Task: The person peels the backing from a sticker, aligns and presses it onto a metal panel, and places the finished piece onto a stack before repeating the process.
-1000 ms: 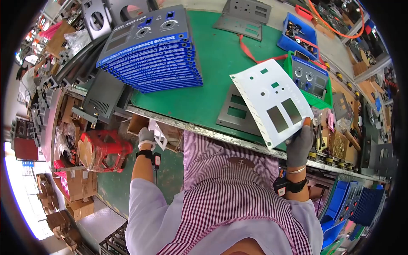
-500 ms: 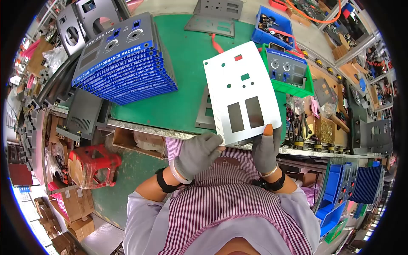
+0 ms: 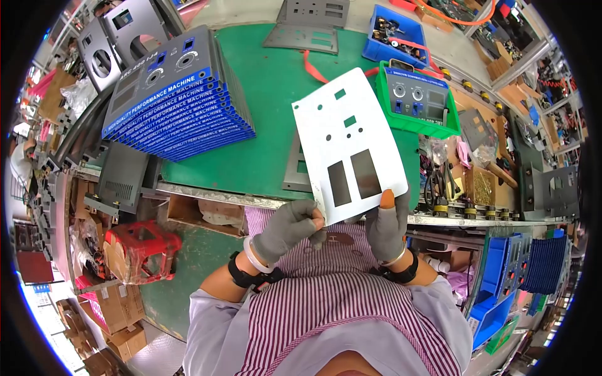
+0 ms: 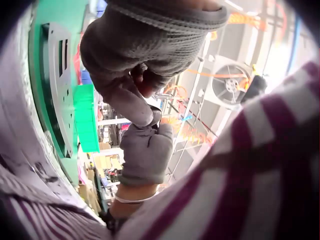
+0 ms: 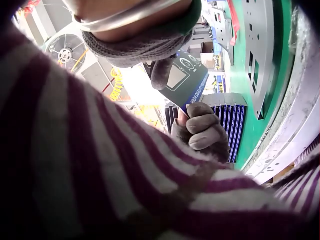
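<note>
A thin white label sheet [image 3: 332,147] with round holes and two large dark windows is held over the table's front edge. From below, in the right wrist view, the sheet's printed face [image 5: 187,77] is grey and blue. At its lower left corner my gloved left hand [image 3: 282,230] pinches the edge between thumb and forefinger. My right hand [image 3: 387,229] grips the lower right corner, thumb on top, its other fingers hidden beneath. Partly covered by the sheet, a grey metal panel [image 3: 296,178] lies on the green table.
A tall stack of blue-edged printed panels [image 3: 179,94] stands at the table's left. To the right sit a green bin [image 3: 392,119] with a printed panel and a blue bin [image 3: 375,47] of small parts. A bent grey panel [image 3: 301,39] lies at the back.
My left hand has come up from below the table's left front edge, where it had a white piece, to the sheet's lower left corner. The sheet has turned more upright in the head view.
</note>
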Demonstrator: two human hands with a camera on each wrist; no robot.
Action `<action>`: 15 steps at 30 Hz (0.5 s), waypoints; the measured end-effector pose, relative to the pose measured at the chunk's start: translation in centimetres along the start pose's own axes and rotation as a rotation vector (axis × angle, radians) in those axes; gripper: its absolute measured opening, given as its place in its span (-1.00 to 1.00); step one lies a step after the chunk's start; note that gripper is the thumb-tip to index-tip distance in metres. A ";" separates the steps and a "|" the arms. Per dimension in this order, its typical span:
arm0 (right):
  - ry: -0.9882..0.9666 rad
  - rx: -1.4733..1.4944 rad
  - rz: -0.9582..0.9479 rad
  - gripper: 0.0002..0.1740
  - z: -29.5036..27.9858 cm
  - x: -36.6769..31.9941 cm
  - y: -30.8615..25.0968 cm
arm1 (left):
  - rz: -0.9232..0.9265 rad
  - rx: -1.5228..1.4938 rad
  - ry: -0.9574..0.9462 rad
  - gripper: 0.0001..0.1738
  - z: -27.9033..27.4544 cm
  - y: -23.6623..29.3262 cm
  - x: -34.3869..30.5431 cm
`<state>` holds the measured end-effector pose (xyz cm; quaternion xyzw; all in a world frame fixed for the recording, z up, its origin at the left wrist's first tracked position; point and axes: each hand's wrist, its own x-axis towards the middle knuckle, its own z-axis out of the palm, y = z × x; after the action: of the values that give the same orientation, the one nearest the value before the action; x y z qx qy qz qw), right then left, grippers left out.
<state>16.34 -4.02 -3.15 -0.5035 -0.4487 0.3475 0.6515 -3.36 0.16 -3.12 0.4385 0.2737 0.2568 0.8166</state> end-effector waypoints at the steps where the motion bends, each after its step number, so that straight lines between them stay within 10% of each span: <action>1: 0.005 0.032 0.021 -0.60 0.1 0.0 0.0 | 0.027 0.108 0.061 -0.86 0.3 0.0 -0.2; 7: 0.020 0.068 0.057 -0.60 -0.8 0.5 0.0 | 0.036 0.104 0.397 -0.83 -1.4 2.3 -1.6; 10: 0.020 -0.010 -0.011 -0.60 -0.8 0.8 -0.4 | 0.330 0.265 0.439 -0.85 -3.5 0.5 -2.9; 12: 0.009 -0.398 -0.175 -0.61 -0.8 0.9 0.2 | 0.478 0.536 0.370 -0.83 -2.1 -0.5 -3.0; 15: -0.024 0.011 0.080 -0.58 0.3 0.7 0.0 | 0.575 1.084 0.281 -0.70 0.7 0.7 -2.0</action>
<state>16.28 -3.29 -2.98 -0.5133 -0.4341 0.3818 0.6343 -4.48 -1.23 -1.78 0.8084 0.3408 0.3462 0.3325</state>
